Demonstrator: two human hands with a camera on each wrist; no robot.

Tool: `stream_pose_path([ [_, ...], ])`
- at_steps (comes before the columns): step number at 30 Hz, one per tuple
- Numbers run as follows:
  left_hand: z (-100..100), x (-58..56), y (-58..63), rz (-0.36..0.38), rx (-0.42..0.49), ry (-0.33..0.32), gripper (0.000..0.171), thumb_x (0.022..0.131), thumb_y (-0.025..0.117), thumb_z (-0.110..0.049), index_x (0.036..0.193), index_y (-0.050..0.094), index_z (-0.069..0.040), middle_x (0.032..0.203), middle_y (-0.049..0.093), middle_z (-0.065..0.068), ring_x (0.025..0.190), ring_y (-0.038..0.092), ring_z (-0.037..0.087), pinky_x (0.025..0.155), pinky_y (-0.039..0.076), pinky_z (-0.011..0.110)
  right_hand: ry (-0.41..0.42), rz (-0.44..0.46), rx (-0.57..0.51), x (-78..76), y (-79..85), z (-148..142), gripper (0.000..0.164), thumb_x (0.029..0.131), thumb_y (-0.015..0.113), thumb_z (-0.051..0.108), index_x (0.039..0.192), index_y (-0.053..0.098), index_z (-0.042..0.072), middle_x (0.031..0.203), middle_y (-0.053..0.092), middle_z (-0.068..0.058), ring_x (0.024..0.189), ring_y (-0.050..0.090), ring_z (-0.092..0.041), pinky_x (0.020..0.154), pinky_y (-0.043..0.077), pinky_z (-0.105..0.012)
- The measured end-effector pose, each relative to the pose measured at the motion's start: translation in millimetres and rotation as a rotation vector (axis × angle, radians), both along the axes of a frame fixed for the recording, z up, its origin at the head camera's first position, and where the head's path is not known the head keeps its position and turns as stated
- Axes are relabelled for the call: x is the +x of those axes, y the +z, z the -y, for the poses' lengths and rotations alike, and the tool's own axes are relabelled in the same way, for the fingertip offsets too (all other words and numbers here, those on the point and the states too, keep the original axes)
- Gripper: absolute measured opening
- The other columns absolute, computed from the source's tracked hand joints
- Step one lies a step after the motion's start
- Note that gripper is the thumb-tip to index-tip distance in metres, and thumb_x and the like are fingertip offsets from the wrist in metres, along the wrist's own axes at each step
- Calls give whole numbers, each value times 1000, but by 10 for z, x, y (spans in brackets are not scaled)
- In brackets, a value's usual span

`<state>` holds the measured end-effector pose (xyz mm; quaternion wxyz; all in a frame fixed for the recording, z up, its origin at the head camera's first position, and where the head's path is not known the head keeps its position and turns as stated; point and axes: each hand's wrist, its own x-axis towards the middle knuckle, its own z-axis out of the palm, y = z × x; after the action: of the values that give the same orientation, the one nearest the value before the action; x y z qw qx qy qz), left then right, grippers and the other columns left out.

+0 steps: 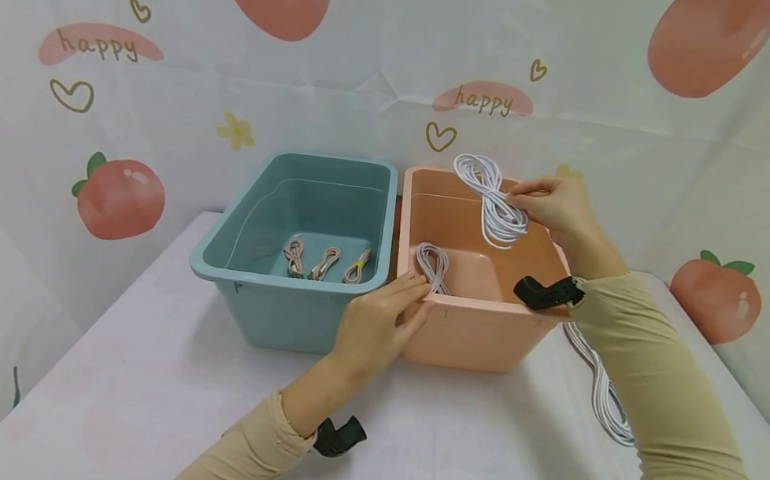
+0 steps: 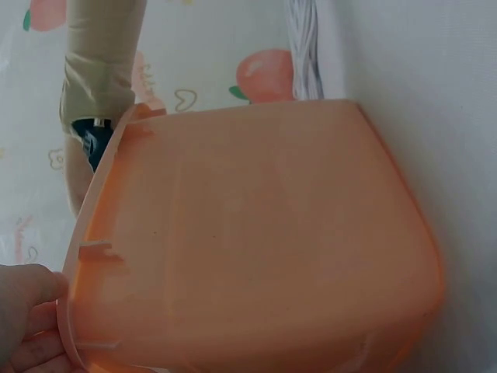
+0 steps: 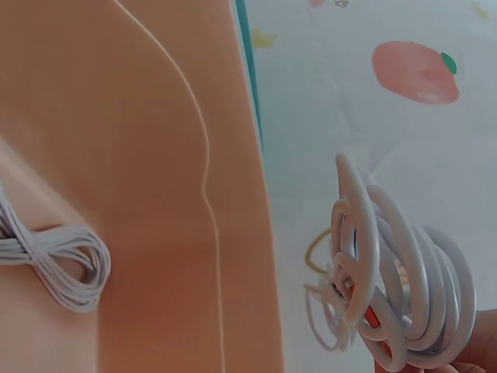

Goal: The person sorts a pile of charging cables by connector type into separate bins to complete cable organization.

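Observation:
My right hand pinches a coiled white cable above the orange bin. The coil hangs out to the left of the fingers, and something red shows among its loops in the right wrist view. My left hand grips the bin's front rim near its left corner, with fingers over the edge and the thumb outside. Inside that bin, close to the left hand, lies a bundled light grey cable.
A teal bin stands directly left of the orange one, with three small tied cables on its floor. More white cable lies on the table right of the orange bin, partly behind my right sleeve. A patterned cloth hangs behind.

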<state>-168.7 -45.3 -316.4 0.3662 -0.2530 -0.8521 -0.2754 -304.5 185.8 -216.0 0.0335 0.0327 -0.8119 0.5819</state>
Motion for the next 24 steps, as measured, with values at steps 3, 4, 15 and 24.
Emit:
stream_pose_path([
  [3,0,2,0,0,0,-2,20,83,69,-17,101,73,-8,106,72,6,103,67,16,81,56,28,-6,-5,22,-34,-15,28,12,82,69,7,74,69,16,59,62,17,60,58,5,58,49,-11],
  [4,-1,3,-1,1,-1,-2,21,83,69,-17,101,73,-8,107,72,6,104,67,16,81,56,28,-10,-7,35,-43,-19,36,12,82,69,8,74,68,16,59,62,17,60,58,5,58,49,-10],
  [15,2,-2,-8,-4,2,-4,21,83,69,-17,101,73,-8,107,72,6,104,67,16,80,56,28,-16,5,129,-105,-54,88,16,84,67,8,96,67,-1,59,59,19,60,56,5,57,48,-11],
  [24,3,-7,-16,-15,5,-4,20,83,69,-17,101,73,-8,107,72,6,104,67,16,80,57,28,-10,21,150,-119,-88,119,10,83,67,5,91,69,0,60,57,16,59,54,1,55,47,-13],
])
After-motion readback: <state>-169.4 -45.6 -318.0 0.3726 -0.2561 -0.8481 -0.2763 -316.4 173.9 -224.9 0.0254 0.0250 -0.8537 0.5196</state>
